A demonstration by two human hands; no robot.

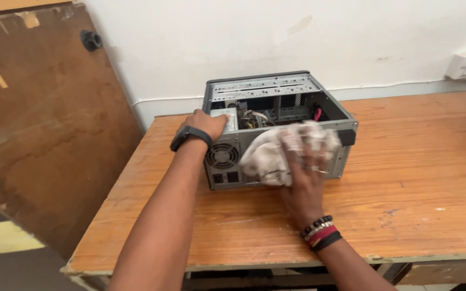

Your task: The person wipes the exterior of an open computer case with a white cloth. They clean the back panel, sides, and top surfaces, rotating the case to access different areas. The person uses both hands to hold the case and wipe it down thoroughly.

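Right hand is flat, fingers spread, pressing a whitish cloth against the near rear panel of the open computer case. Left hand is cupped over the case's near-left top corner, bracing it. Case sits mid-table, toward the wall. Wipe well: keep the brace firm, short strokes, cloth off the fan grille and the cables inside.
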